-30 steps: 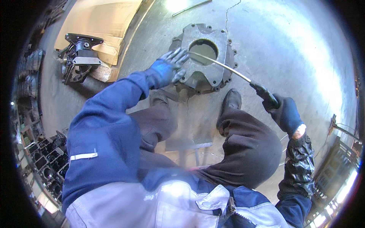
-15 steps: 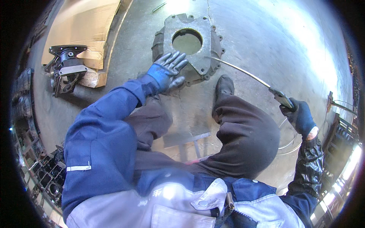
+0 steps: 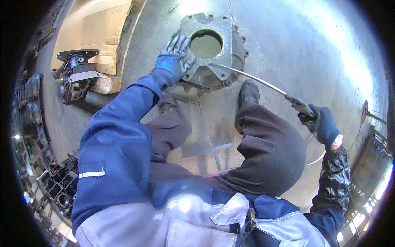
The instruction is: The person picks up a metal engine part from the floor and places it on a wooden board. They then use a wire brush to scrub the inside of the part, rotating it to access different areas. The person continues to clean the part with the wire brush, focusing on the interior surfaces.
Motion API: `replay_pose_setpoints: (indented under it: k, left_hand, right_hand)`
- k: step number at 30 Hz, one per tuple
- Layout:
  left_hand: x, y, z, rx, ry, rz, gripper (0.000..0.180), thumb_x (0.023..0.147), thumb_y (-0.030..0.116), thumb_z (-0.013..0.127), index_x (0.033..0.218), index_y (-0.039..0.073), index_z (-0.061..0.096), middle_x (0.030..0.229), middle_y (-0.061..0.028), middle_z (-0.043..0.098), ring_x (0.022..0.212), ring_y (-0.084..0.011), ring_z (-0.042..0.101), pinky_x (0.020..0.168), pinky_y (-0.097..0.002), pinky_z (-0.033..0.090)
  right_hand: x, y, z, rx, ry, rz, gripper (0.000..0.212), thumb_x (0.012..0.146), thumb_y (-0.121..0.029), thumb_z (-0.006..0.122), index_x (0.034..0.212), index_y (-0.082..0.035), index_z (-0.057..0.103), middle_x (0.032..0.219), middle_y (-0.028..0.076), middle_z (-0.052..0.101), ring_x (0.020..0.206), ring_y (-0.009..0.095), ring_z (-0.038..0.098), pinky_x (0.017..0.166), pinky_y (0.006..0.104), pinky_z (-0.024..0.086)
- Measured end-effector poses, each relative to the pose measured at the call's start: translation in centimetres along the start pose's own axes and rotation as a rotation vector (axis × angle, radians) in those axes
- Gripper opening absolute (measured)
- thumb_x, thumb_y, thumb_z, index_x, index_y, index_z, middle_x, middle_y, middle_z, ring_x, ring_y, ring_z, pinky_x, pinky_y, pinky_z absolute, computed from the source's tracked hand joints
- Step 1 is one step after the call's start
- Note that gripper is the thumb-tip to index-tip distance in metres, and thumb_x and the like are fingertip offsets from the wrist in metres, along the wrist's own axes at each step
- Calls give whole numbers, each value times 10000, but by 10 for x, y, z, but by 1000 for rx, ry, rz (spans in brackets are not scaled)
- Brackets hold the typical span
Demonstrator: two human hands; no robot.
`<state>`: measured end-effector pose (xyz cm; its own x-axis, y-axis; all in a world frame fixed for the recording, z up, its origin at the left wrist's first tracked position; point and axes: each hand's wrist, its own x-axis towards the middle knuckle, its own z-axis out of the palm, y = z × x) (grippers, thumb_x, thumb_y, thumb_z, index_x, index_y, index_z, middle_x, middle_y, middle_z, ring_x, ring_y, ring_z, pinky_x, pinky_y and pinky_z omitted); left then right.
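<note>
On the floor ahead of my feet lies a large cast metal housing (image 3: 225, 49) with a round hole through its flat top face. Gloved in blue with a dark grey coating, my left hand (image 3: 174, 52) rests at the housing's left edge, fingers stretched out and holding nothing. My right hand (image 3: 321, 122), in a dark blue glove, is closed around the handle of what looks like an air blow gun (image 3: 299, 104). Its long, thin, bent metal tube reaches left over the housing. The tip is just below the hole; whether it touches the metal I cannot tell.
A black metal assembly (image 3: 78, 74) stands at the left, beside flattened cardboard (image 3: 92, 33). Dark cast parts (image 3: 61, 189) are piled at the lower left. A small metal rod (image 3: 174, 6) lies beyond the housing. Under me is a low metal frame (image 3: 222, 147).
My left hand has shifted up and left along the housing, uncovering more of its face. The tube's tip has moved left to below the hole. The view has shifted slightly.
</note>
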<state>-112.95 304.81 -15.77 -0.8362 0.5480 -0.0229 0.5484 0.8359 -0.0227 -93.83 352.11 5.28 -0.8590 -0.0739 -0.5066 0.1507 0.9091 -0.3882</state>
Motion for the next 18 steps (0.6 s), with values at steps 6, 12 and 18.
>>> replay_pose_setpoints:
  k: [6, 12, 18]
  left_hand:
    - [-30, 44, 4, -123, -202, 483, 782, 1053, 549, 509, 1638, 47, 374, 1710, -205, 343, 1594, -368, 309, 1321, -480, 203]
    - [16, 92, 29, -236, 50, 442, 799, 1039, 592, 500, 1622, 53, 410, 1707, -198, 357, 1602, -346, 302, 1296, -486, 232]
    - [-8, 115, 19, -219, -25, 338, 854, 1021, 616, 512, 1630, 31, 385, 1716, -221, 320, 1612, -377, 261, 1316, -501, 188]
  right_hand:
    - [-17, 25, -5, 7, 15, 118, 227, 982, -241, 770, 1051, -25, 764, 673, 124, 589, 626, 137, 511, 630, 376, 497]
    - [-31, 42, -6, -23, 46, 163, 202, 974, -208, 760, 1028, -14, 749, 699, 164, 608, 624, 181, 528, 644, 386, 501]
    - [-27, 39, 6, 35, 66, 62, 211, 959, -237, 771, 1074, -60, 769, 802, 212, 719, 654, 270, 689, 651, 396, 537]
